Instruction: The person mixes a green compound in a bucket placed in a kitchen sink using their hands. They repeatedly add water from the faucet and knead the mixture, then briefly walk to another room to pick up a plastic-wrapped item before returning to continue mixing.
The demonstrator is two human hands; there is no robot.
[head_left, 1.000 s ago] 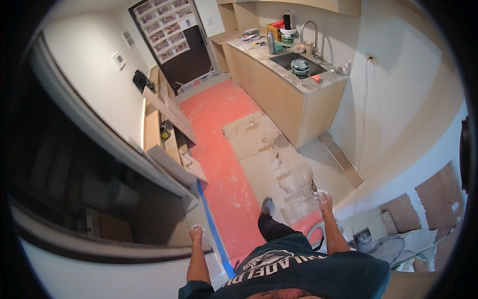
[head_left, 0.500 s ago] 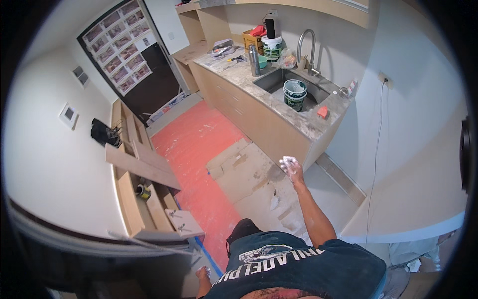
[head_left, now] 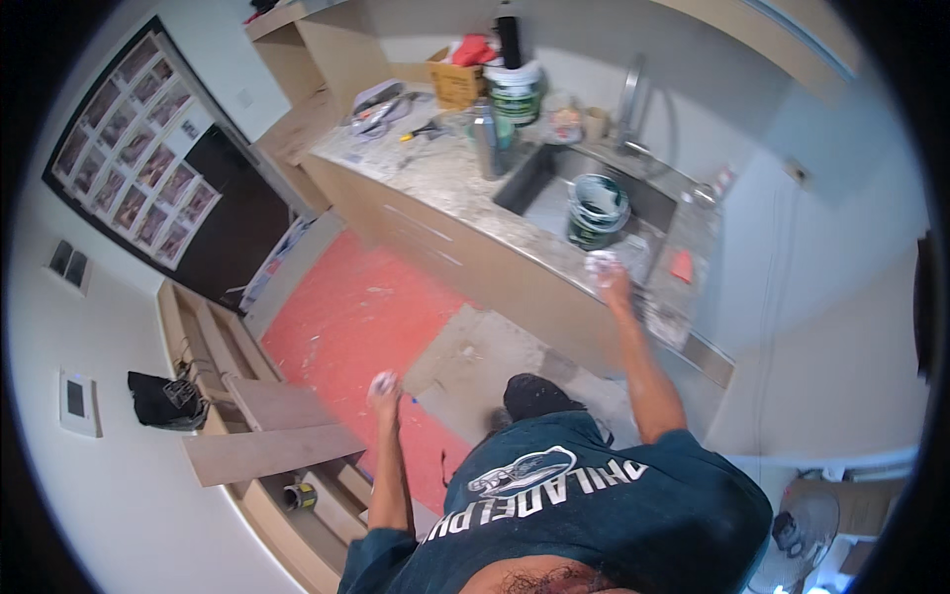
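Note:
My right hand [head_left: 608, 275], its fingers coated white, reaches to the front edge of the sink counter. It is blurred, but the fingers look loosely spread and I see nothing held. Just beyond it, two nested green-and-white buckets [head_left: 597, 213] stand in the steel sink [head_left: 542, 188]. An orange-red piece [head_left: 682, 265] lies on the counter to its right. My left hand [head_left: 384, 388], also whitened, is raised over the red floor covering [head_left: 341, 322]. Blur hides whether its fingers are curled round anything.
On the stone counter [head_left: 450, 188] stand a metal bottle [head_left: 488, 144], a lidded white bucket [head_left: 514, 94], a cardboard box [head_left: 455, 81] and a curved faucet [head_left: 630, 104]. Wooden boards [head_left: 272, 453] lie over framing along the left wall. A fan [head_left: 804, 525] is at lower right.
I have come closer to the sink. My right hand has moved forward to the counter edge; my left has risen from low beside my body to over the floor.

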